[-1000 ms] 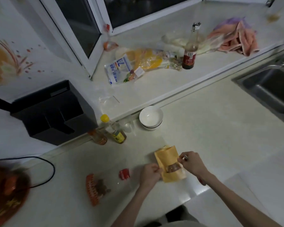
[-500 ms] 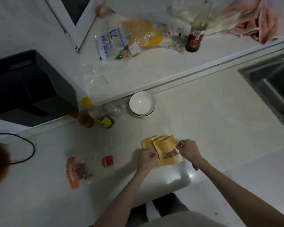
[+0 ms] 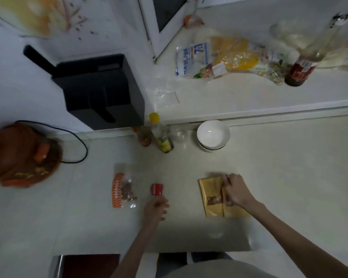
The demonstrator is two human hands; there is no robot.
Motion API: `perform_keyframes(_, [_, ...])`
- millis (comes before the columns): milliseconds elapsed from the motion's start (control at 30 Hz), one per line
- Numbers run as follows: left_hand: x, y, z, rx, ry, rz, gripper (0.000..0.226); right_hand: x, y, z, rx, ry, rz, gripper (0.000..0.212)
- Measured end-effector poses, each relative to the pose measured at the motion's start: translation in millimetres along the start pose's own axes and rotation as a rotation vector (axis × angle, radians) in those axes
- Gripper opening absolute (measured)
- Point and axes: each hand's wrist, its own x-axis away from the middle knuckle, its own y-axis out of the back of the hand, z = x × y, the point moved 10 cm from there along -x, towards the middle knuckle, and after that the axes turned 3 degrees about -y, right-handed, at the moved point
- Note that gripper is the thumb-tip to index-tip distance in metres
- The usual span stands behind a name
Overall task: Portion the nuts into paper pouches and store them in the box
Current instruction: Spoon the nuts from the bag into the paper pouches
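2 yellow paper pouches [image 3: 212,194] lying side by side, nuts showing in one window, my right hand [image 3: 234,190] pinching them, my left hand [image 3: 156,207] now letting go, loosely curled near the red cap [image 3: 156,189]

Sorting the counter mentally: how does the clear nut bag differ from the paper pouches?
The nut bag is clear plastic with an orange printed edge; the paper pouches are opaque yellow-brown with a small window. The nut bag lies untouched left of the left hand; the right hand rests on the pouches. Both lie flat on the counter and show nuts.
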Motion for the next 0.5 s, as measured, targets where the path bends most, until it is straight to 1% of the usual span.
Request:
perform_keyframes(100, [22, 42, 28, 0.07, 0.039, -0.105, 0.015, 3, -31, 19, 0.031, 0.04, 0.147, 0.031])
perform_keyframes(133, [29, 55, 38, 0.091, 0.056, -0.141, 0.016, 6, -40, 23, 0.021, 0.043, 0.18, 0.035])
perform_keyframes(200, [45, 77, 58, 0.136, 0.095, -0.201, 0.019, 9, -59, 32, 0.026, 0.078, 0.243, 0.045])
perform_keyframes(300, [63, 101, 70, 0.152, 0.076, -0.263, 0.025, 14, -81, 50, 0.044, 0.126, 0.289, 0.043])
perform_keyframes(400, [67, 123, 49, 0.112, -0.033, -0.296, 0.021, 15, -91, 72, 0.052, 0.2, 0.259, 0.036])
perform_keyframes(500, [62, 153, -3, 0.03, -0.172, -0.369, 0.019, 18, -100, 94, 0.047, 0.278, 0.251, 0.04])
